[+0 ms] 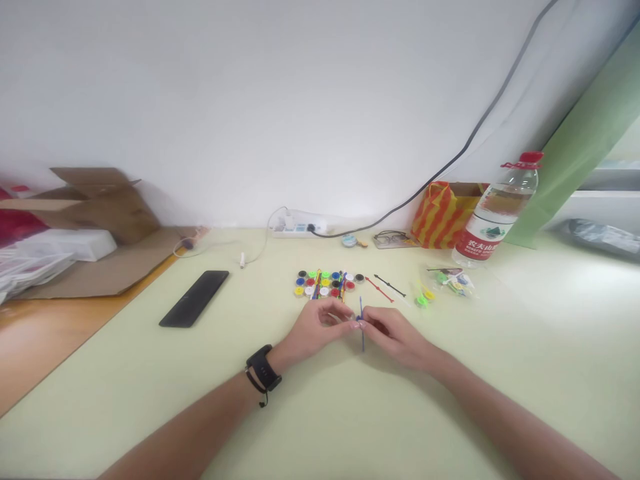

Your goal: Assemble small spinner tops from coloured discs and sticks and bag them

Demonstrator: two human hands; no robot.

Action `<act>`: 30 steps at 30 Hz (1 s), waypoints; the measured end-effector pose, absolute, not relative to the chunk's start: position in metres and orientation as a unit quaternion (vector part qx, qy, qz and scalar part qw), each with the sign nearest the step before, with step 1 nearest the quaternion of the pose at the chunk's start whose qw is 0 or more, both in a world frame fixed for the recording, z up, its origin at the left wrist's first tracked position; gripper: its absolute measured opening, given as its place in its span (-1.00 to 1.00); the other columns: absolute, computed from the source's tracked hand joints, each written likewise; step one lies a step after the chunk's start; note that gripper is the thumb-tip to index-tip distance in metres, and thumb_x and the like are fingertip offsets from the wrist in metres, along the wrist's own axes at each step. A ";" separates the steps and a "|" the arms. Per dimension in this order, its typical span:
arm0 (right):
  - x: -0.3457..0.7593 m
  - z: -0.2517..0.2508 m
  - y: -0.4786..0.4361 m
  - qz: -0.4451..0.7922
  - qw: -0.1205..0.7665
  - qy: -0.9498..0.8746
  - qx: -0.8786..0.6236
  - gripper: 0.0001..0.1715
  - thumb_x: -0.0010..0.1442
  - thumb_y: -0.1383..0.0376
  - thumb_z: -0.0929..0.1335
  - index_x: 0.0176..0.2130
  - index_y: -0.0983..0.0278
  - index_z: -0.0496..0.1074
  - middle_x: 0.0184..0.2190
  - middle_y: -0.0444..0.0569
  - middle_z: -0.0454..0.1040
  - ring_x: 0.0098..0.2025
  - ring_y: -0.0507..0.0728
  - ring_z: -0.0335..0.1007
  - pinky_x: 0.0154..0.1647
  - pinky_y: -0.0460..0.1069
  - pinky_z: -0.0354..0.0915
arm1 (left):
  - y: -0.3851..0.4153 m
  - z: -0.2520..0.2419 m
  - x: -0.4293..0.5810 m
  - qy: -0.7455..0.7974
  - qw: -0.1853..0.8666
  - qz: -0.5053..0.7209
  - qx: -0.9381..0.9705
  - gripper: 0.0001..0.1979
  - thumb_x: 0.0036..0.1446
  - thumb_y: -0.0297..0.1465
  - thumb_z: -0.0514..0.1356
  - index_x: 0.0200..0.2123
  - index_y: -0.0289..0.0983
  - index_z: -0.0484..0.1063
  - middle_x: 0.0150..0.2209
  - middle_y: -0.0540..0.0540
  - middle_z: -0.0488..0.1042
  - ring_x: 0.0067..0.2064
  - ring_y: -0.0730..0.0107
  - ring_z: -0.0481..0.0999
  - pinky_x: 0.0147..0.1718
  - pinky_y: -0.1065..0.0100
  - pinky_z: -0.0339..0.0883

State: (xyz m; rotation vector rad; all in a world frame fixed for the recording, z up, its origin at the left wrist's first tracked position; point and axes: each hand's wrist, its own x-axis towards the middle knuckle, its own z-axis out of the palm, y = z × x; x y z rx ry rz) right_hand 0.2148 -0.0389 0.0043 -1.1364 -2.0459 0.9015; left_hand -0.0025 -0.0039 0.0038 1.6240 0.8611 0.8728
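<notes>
My left hand (320,327) and my right hand (395,333) meet fingertip to fingertip above the table. A thin blue plastic stick (363,343) points away from me between them, pinched near its middle by my right thumb and fingers. My left thumb and index finger are closed at the same spot on a small piece too hidden to make out. Just beyond lie rows of small coloured round discs (326,275) with bundles of coloured sticks across them. To their right rest a red stick (379,289) and a black stick (390,285), then loose green and yellow pieces (423,301).
A clear bag of small parts (454,283) lies right, before a water bottle (493,220) and striped bag (435,217). A power strip (300,228) with cables sits along the wall. Left are a flat black object (194,299) and an open cardboard box (110,207).
</notes>
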 end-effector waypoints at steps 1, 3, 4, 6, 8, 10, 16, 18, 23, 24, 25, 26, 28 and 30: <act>0.216 0.006 -0.039 0.338 0.299 -0.780 -0.433 -0.61 0.41 0.21 0.22 -0.46 0.22 0.12 -0.56 -0.23 0.11 -0.50 0.02 0.02 -0.47 -0.05 -0.01 | -0.003 0.004 -0.003 0.372 0.512 0.378 0.676 -0.65 0.06 -0.17 0.46 -0.20 -0.29 0.58 -0.16 -0.18 0.62 -0.19 0.24 0.61 -0.19 0.28 0.51; 0.217 0.010 -0.040 0.316 0.263 -0.796 -0.444 -0.62 0.32 0.31 0.25 -0.51 0.22 0.06 -0.59 -0.24 0.08 -0.52 0.02 -0.01 -0.47 -0.05 -0.03 | 0.001 0.002 -0.003 0.398 0.485 0.419 0.656 -0.68 0.09 -0.16 0.44 -0.22 -0.27 0.58 -0.18 -0.16 0.62 -0.20 0.26 0.60 -0.21 0.30 0.49; 0.217 0.011 -0.041 0.294 0.240 -0.807 -0.452 -0.62 0.25 0.35 0.27 -0.53 0.23 0.05 -0.61 -0.24 0.07 -0.53 0.01 -0.02 -0.47 -0.04 -0.05 | 0.003 0.001 -0.003 0.408 0.476 0.438 0.645 -0.69 0.11 -0.16 0.42 -0.23 -0.26 0.57 -0.20 -0.15 0.63 -0.21 0.27 0.60 -0.21 0.31 0.48; 0.216 0.014 -0.043 0.237 0.189 -0.827 -0.473 -0.62 0.13 0.41 0.31 -0.57 0.24 0.02 -0.64 -0.24 0.06 -0.55 0.01 -0.06 -0.47 -0.03 -0.10 | 0.008 -0.001 -0.004 0.417 0.468 0.456 0.632 -0.72 0.14 -0.15 0.39 -0.26 -0.25 0.57 -0.25 -0.12 0.63 -0.22 0.29 0.59 -0.21 0.32 0.46; 0.217 0.016 -0.044 0.183 0.146 -0.837 -0.495 -0.61 0.06 0.45 0.33 -0.59 0.25 0.01 -0.67 -0.23 0.06 -0.56 0.02 -0.06 -0.46 -0.01 -0.13 | 0.010 -0.003 -0.004 0.417 0.469 0.460 0.628 -0.72 0.14 -0.14 0.39 -0.30 -0.25 0.57 -0.29 -0.10 0.62 -0.25 0.29 0.58 -0.24 0.33 0.46; 0.221 0.018 -0.044 0.151 0.110 -0.834 -0.520 -0.61 0.05 0.45 0.33 -0.60 0.26 0.02 -0.68 -0.21 0.07 -0.56 0.03 -0.02 -0.45 -0.01 -0.14 | 0.010 -0.004 -0.004 0.415 0.473 0.456 0.629 -0.72 0.12 -0.14 0.40 -0.33 -0.25 0.57 -0.31 -0.10 0.62 -0.28 0.31 0.57 -0.27 0.34 0.44; 0.248 0.028 -0.040 0.116 0.022 -0.796 -0.594 -0.66 0.12 0.40 0.32 -0.58 0.25 0.12 -0.60 -0.12 0.24 -0.51 0.07 0.14 -0.46 -0.01 -0.11 | 0.008 -0.005 -0.003 0.412 0.484 0.436 0.637 -0.75 0.12 -0.17 0.40 -0.34 -0.25 0.58 -0.35 -0.06 0.59 -0.33 0.36 0.52 -0.33 0.37 0.39; 0.259 0.030 -0.038 0.114 -0.003 -0.777 -0.619 -0.67 0.15 0.38 0.31 -0.58 0.25 0.14 -0.58 -0.10 0.29 -0.50 0.08 0.20 -0.47 -0.01 -0.11 | 0.008 -0.005 -0.003 0.412 0.485 0.436 0.636 -0.74 0.12 -0.17 0.40 -0.34 -0.25 0.58 -0.36 -0.06 0.58 -0.33 0.35 0.52 -0.34 0.37 0.38; 0.290 0.030 -0.032 0.112 -0.057 -0.728 -0.674 -0.70 0.25 0.30 0.29 -0.52 0.23 0.29 -0.49 -0.03 0.45 -0.43 0.16 0.38 -0.46 0.00 -0.03 | 0.008 -0.006 -0.004 0.407 0.493 0.437 0.633 -0.74 0.11 -0.16 0.41 -0.35 -0.25 0.58 -0.35 -0.07 0.59 -0.33 0.35 0.53 -0.33 0.36 0.39; 0.295 0.029 -0.030 0.110 -0.067 -0.717 -0.685 -0.72 0.27 0.29 0.28 -0.49 0.23 0.33 -0.46 -0.02 0.48 -0.41 0.18 0.41 -0.45 0.00 0.00 | 0.008 -0.005 -0.004 0.405 0.493 0.437 0.634 -0.74 0.10 -0.16 0.41 -0.35 -0.25 0.58 -0.35 -0.07 0.59 -0.33 0.35 0.53 -0.32 0.36 0.39; 0.300 0.028 -0.028 0.108 -0.077 -0.704 -0.697 -0.73 0.29 0.28 0.29 -0.46 0.22 0.36 -0.43 -0.01 0.50 -0.38 0.20 0.44 -0.44 0.00 0.02 | 0.008 -0.005 -0.004 0.404 0.493 0.436 0.635 -0.74 0.10 -0.17 0.41 -0.36 -0.25 0.58 -0.36 -0.06 0.59 -0.33 0.35 0.53 -0.32 0.36 0.39; 0.303 0.028 -0.026 0.104 -0.084 -0.692 -0.710 -0.74 0.30 0.27 0.29 -0.44 0.23 0.38 -0.40 0.01 0.52 -0.36 0.21 0.46 -0.43 0.00 0.05 | 0.008 -0.005 -0.003 0.404 0.492 0.436 0.636 -0.74 0.10 -0.17 0.41 -0.36 -0.25 0.58 -0.36 -0.06 0.59 -0.34 0.36 0.53 -0.33 0.37 0.39; 0.308 0.027 -0.024 0.094 -0.087 -0.671 -0.730 -0.76 0.32 0.27 0.30 -0.40 0.24 0.41 -0.35 0.04 0.55 -0.32 0.23 0.50 -0.41 0.00 0.09 | 0.007 -0.004 -0.003 0.404 0.491 0.434 0.638 -0.73 0.11 -0.16 0.41 -0.37 -0.25 0.57 -0.37 -0.06 0.59 -0.34 0.36 0.52 -0.33 0.37 0.39; 0.310 0.026 -0.022 0.087 -0.078 -0.661 -0.741 -0.76 0.33 0.27 0.31 -0.38 0.25 0.43 -0.33 0.07 0.56 -0.30 0.24 0.51 -0.38 0.01 0.13 | 0.007 -0.004 -0.003 0.404 0.492 0.431 0.639 -0.73 0.11 -0.17 0.40 -0.37 -0.26 0.57 -0.37 -0.06 0.58 -0.34 0.37 0.52 -0.32 0.37 0.39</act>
